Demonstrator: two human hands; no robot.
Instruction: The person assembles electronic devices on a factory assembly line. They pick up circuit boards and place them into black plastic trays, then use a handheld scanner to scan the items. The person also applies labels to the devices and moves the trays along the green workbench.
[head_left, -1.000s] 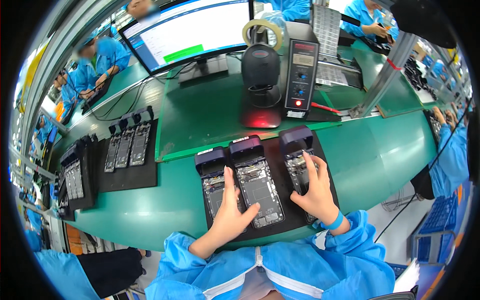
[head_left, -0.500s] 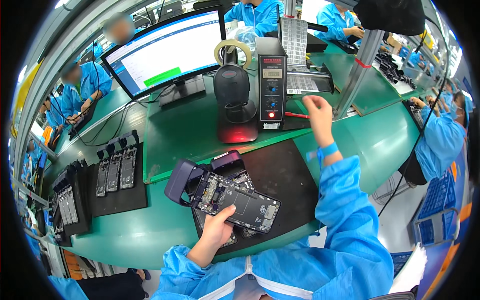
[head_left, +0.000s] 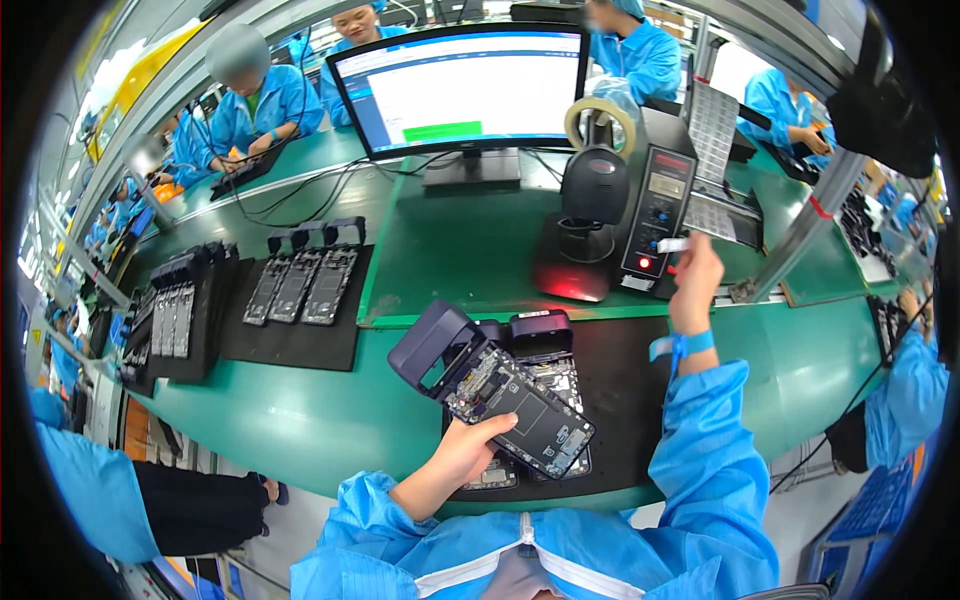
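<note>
Green bench top [head_left: 400, 410] curves before you, a monitor [head_left: 460, 90] at its far side. Your left hand [head_left: 466, 450] clamps an opened device [head_left: 525, 410], tilted over the near black mat [head_left: 628, 400]; farther right, your right hand [head_left: 698, 278] pinches a small white label [head_left: 674, 245] by the control box [head_left: 658, 205].

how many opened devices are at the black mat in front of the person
3: one device held tilted above the black mat; a second device beneath, toward the right; a third device left of that, mostly covered. Others may be hidden.
</note>
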